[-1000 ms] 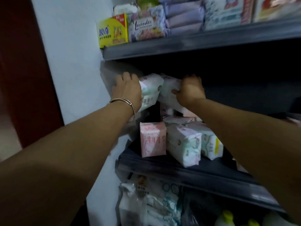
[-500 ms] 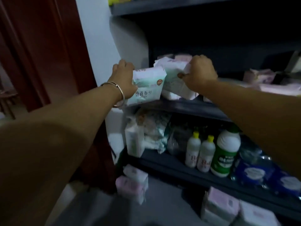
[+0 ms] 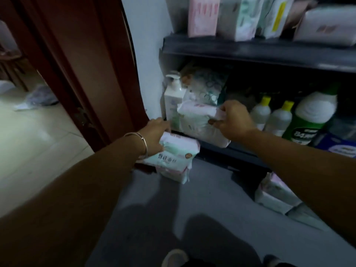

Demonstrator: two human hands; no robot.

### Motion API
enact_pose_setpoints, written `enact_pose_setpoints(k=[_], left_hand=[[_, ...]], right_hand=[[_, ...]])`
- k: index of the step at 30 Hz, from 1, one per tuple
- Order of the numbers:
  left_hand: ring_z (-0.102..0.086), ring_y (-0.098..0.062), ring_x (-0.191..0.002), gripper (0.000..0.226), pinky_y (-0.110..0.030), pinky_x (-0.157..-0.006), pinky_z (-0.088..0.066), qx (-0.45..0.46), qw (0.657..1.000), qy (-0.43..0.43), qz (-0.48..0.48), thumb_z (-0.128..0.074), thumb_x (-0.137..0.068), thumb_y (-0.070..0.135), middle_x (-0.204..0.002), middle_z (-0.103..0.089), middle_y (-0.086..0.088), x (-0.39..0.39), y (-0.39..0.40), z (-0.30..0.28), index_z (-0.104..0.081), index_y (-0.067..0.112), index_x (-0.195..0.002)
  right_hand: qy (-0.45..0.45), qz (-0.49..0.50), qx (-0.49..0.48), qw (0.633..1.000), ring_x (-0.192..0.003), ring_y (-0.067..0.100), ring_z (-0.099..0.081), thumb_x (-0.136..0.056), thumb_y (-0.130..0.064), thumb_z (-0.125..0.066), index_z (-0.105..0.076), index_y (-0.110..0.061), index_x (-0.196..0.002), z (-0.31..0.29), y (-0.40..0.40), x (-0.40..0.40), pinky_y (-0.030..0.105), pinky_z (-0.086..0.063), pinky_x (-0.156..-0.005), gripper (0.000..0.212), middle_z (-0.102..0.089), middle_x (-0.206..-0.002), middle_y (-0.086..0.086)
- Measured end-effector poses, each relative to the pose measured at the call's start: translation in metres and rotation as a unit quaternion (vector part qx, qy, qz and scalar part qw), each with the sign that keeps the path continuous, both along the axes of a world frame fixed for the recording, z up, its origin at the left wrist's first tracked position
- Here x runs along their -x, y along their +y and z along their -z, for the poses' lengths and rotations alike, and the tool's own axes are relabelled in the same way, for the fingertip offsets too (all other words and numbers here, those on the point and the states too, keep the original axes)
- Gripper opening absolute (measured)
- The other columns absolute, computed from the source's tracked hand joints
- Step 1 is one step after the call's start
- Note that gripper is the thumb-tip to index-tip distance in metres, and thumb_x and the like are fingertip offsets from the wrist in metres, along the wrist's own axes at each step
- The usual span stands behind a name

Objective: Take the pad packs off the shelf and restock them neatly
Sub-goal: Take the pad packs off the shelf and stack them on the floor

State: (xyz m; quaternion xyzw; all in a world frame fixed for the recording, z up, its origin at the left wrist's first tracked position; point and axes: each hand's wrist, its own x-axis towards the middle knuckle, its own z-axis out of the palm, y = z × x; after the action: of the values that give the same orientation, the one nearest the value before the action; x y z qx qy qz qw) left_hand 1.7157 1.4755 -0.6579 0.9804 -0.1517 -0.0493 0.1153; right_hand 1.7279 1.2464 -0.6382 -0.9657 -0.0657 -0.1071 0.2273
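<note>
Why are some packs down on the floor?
That does look odd: pad packs lie heaped on the grey floor below the shelf, and another pack sits on the floor under the one that the left hand holds.

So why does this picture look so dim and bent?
Head view: dim light, the shelf recesses near black; the wide lens bows the door frame; packs on top are motion-smeared; soft shadows lie on the floor.

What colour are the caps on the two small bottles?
Yellow, on both small bottles, seen in the head view.
</note>
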Motion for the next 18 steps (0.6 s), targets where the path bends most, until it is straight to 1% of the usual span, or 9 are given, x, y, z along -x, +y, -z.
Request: enact_pose_setpoints(k=[1, 2, 5, 8, 11, 13, 15, 16, 18], left_hand=[[-0.039, -0.025, -0.114, 0.045, -0.026, -0.093, -0.032, -0.002, 1.0, 0.013, 0.001, -0.07, -0.075, 0.006, -0.122, -0.043, -0.012, -0.003, 0.004, 0.018, -0.051, 0.007, -0.116], [-0.039, -0.025, -0.114, 0.045, -0.025, -0.093, -0.031, -0.005, 1.0, 0.027, 0.001, -0.068, -0.076, 0.006, -0.123, -0.042, -0.012, -0.005, 0.008, 0.036, -0.051, 0.008, -0.117], [-0.038, -0.027, -0.116, 0.048, -0.031, -0.099, -0.032, -0.019, 0.998, 0.058, 0.011, -0.067, -0.077, 0.007, -0.127, -0.04, -0.012, -0.013, 0.016, 0.089, -0.048, 0.007, -0.122], [-0.04, -0.029, -0.11, 0.043, -0.036, -0.093, -0.036, 0.009, 0.997, 0.068, 0.039, -0.068, -0.072, 0.002, -0.126, -0.045, -0.014, -0.023, 0.024, 0.136, -0.054, 0.003, -0.113], [-0.039, -0.024, -0.111, 0.038, -0.03, -0.087, -0.037, 0.035, 0.996, 0.067, 0.045, -0.066, -0.069, -0.003, -0.12, -0.047, -0.009, -0.037, 0.028, 0.175, -0.056, 0.005, -0.105], [-0.039, -0.022, -0.106, 0.038, -0.027, -0.083, -0.035, 0.037, 0.996, 0.058, 0.053, -0.067, -0.064, -0.005, -0.114, -0.049, -0.009, -0.046, 0.03, 0.196, -0.058, 0.005, -0.099], [-0.038, -0.017, -0.1, 0.039, -0.023, -0.076, -0.028, 0.032, 0.996, 0.059, 0.063, -0.068, -0.057, -0.006, -0.108, -0.053, -0.01, -0.055, 0.032, 0.211, -0.06, 0.006, -0.094], [-0.039, -0.018, -0.102, 0.041, -0.023, -0.075, -0.026, 0.024, 0.996, 0.051, 0.066, -0.068, -0.055, -0.006, -0.109, -0.053, -0.011, -0.058, 0.033, 0.217, -0.061, 0.007, -0.093], [-0.038, -0.022, -0.117, 0.043, -0.027, -0.083, -0.029, -0.039, 0.998, 0.021, 0.048, -0.065, -0.064, -0.002, -0.12, -0.049, -0.007, -0.061, 0.032, 0.226, -0.058, 0.012, -0.104]], right_hand=[[0.009, -0.008, 0.005, 1.0, -0.082, 0.023, -0.036, -0.085, -0.031, -0.068, -0.041, -0.008, -0.085, 0.017, 0.006, -0.004, 0.025, -0.02, -0.064, 0.035, -0.036, -0.081, 0.007], [0.02, -0.016, 0.008, 1.0, -0.081, 0.021, -0.034, -0.085, -0.031, -0.068, -0.039, -0.009, -0.084, 0.033, 0.011, -0.007, 0.023, -0.016, -0.062, 0.037, -0.034, -0.081, 0.006], [0.052, -0.025, 0.003, 0.998, -0.083, 0.025, -0.041, -0.084, -0.031, -0.069, -0.047, -0.008, -0.086, 0.075, 0.024, -0.019, 0.023, -0.016, -0.061, 0.032, -0.043, -0.09, 0.013], [0.081, -0.037, -0.007, 0.996, -0.098, 0.033, -0.048, -0.083, -0.028, -0.069, -0.056, 0.001, -0.095, 0.113, 0.035, -0.032, 0.024, -0.02, -0.066, 0.034, -0.053, -0.103, 0.02], [0.094, -0.04, -0.019, 0.995, -0.104, 0.034, -0.046, -0.084, -0.026, -0.069, -0.055, 0.002, -0.099, 0.147, 0.045, -0.047, 0.025, -0.024, -0.071, 0.034, -0.053, -0.108, 0.021], [0.09, -0.037, -0.035, 0.995, -0.105, 0.033, -0.045, -0.084, -0.024, -0.069, -0.055, 0.002, -0.1, 0.165, 0.051, -0.058, 0.023, -0.024, -0.073, 0.034, -0.052, -0.108, 0.02], [0.085, -0.038, -0.047, 0.995, -0.106, 0.033, -0.044, -0.085, -0.023, -0.068, -0.055, 0.003, -0.102, 0.179, 0.056, -0.068, 0.02, -0.022, -0.073, 0.034, -0.051, -0.109, 0.02], [0.082, -0.041, -0.051, 0.995, -0.107, 0.033, -0.044, -0.085, -0.022, -0.068, -0.055, 0.003, -0.102, 0.184, 0.059, -0.073, 0.019, -0.022, -0.073, 0.033, -0.051, -0.109, 0.019], [0.079, -0.046, -0.061, 0.994, -0.107, 0.032, -0.043, -0.085, -0.02, -0.067, -0.054, 0.003, -0.103, 0.194, 0.065, -0.081, 0.018, -0.022, -0.075, 0.032, -0.05, -0.11, 0.019]])
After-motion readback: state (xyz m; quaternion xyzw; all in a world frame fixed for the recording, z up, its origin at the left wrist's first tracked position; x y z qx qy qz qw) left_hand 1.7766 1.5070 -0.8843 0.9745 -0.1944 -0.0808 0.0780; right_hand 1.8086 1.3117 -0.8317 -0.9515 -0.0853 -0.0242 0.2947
